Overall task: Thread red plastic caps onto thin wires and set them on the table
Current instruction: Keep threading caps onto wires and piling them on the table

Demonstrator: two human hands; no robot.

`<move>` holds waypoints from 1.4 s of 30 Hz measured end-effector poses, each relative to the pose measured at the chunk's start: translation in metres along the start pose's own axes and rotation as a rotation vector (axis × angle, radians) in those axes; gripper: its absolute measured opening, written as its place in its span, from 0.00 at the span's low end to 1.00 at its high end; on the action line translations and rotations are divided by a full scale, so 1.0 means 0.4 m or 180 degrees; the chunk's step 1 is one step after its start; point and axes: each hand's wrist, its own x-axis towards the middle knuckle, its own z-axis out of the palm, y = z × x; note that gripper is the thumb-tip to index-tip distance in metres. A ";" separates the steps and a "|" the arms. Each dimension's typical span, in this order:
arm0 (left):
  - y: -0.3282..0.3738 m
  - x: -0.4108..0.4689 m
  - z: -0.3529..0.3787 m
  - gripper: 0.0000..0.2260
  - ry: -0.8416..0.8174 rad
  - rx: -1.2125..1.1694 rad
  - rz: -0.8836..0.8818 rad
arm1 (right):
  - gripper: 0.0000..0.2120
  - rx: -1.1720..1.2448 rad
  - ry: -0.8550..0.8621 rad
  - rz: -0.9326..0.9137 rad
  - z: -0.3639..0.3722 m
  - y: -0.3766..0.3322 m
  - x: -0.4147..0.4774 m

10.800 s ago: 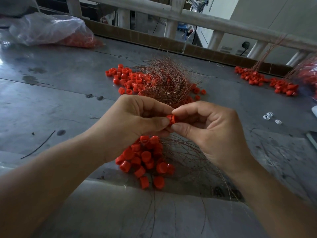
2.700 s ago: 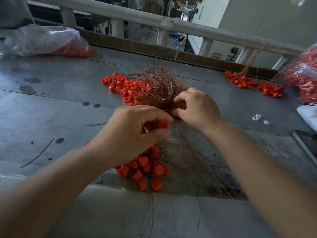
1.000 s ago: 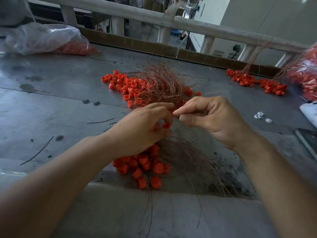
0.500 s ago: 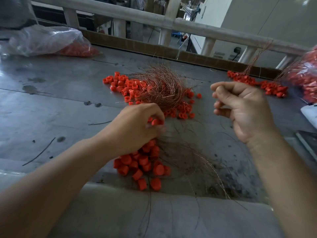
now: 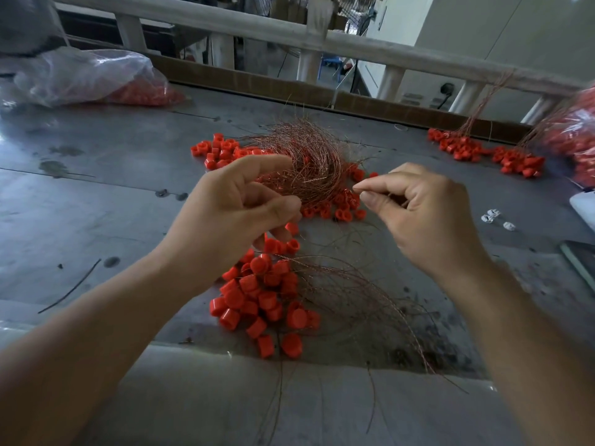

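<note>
The thin wire (image 5: pixel 356 189) is pinched between the thumb and first finger of the right hand (image 5: pixel 428 220). The other fingers of that hand are curled in. The wire is so fine that most of it is hard to see.

Just across a small gap is the left hand (image 5: pixel 231 217). Its thumb and first finger are apart. Its lower fingers are curled, and one red cap (image 5: pixel 291 227) sits right at their tips. I cannot tell if the fingers hold that cap or if it lies on the table behind them.

Below the left hand is a heap of caps (image 5: pixel 260 297) on the grey table (image 5: pixel 96 204). Loose wires (image 5: pixel 354 284) fan out from the heap to the right.

Behind both hands lies a big tangle of wires (image 5: pixel 309 162). More caps (image 5: pixel 219 152) lie beside it and under it.

A clear bag (image 5: pixel 74 75) lies at the far left of the table, with red caps (image 5: pixel 148 93) in its right end. A second bag (image 5: pixel 576 140) at the right edge is blurry and also full of red caps. Near it is a far pile (image 5: pixel 476 149) of caps, with wires rising toward the rail (image 5: pixel 370 48). A few small white bits (image 5: pixel 492 216) lie to the right of the right hand.
</note>
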 end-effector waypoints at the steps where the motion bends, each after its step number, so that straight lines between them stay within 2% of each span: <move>1: 0.003 -0.002 0.000 0.22 -0.0024 -0.0038 0.0017 | 0.06 -0.0034 -0.0004 -0.0042 0.001 0.000 -0.001; 3: 0.007 -0.006 0.000 0.22 -0.0080 -0.0029 0.0102 | 0.06 -0.0126 -0.0021 -0.0126 0.003 -0.002 -0.002; 5: 0.012 -0.009 0.002 0.17 -0.0073 0.0004 0.0268 | 0.06 -0.0220 -0.0038 -0.0212 0.004 -0.004 -0.004; 9: 0.009 -0.007 -0.003 0.09 0.0223 0.0104 0.0333 | 0.06 -0.0288 -0.0041 -0.0290 0.001 -0.006 -0.005; 11: 0.001 -0.003 -0.007 0.09 0.0321 0.0221 0.0244 | 0.06 -0.0285 -0.0057 -0.0311 0.001 -0.004 -0.005; 14: -0.009 -0.001 -0.009 0.07 0.0204 0.0490 0.0218 | 0.06 -0.0285 -0.0090 -0.0298 0.004 -0.004 -0.005; 17: -0.012 -0.003 -0.008 0.09 0.0124 0.0750 0.0270 | 0.06 -0.0274 -0.0102 -0.0296 0.005 -0.005 -0.006; 21: -0.008 -0.004 -0.002 0.05 0.0187 0.0862 0.0235 | 0.07 -0.0185 -0.0240 -0.0278 0.007 -0.007 -0.008; 25: -0.002 -0.006 0.003 0.07 0.0161 0.0930 0.0274 | 0.11 0.0276 -0.0337 -0.0207 0.015 -0.025 -0.014; 29: -0.006 -0.006 0.013 0.04 0.0119 0.0959 0.0353 | 0.07 0.0635 -0.0348 -0.0393 0.029 -0.054 -0.022; 32: -0.014 -0.005 0.013 0.04 0.0021 0.1060 0.0404 | 0.04 0.0530 -0.0427 -0.0572 0.039 -0.063 -0.026; 34: -0.017 -0.007 0.013 0.04 -0.0050 0.0969 0.0394 | 0.04 0.0404 -0.0395 -0.0619 0.039 -0.061 -0.025; 37: -0.018 -0.008 0.011 0.11 0.0052 0.0485 0.0208 | 0.03 0.0388 -0.0201 -0.0579 0.024 -0.051 -0.019; 42: -0.014 -0.010 0.015 0.09 -0.0093 0.0311 0.0345 | 0.03 0.0477 -0.0082 -0.0582 0.009 -0.046 -0.017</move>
